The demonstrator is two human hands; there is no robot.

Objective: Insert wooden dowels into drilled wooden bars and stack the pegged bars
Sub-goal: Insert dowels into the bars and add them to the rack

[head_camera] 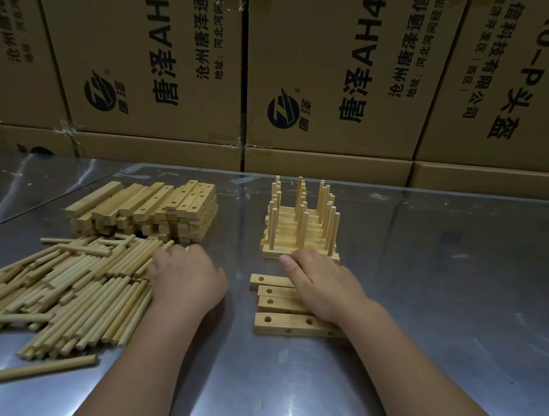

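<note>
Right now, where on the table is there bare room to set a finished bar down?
Widest free patch: metal table right of the pegged stack and right hand. Also bare between the forearms, near edge. Crowded left: dowel pile, drilled-bar stack; loose drilled bars lie under that hand.

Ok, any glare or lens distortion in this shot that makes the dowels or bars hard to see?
Head view: the shiny table mirrors light in pale streaks at far left; the wide-angle lens tilts the cardboard boxes outward; the loose dowels and drilled bars stay sharp and evenly lit.
</note>
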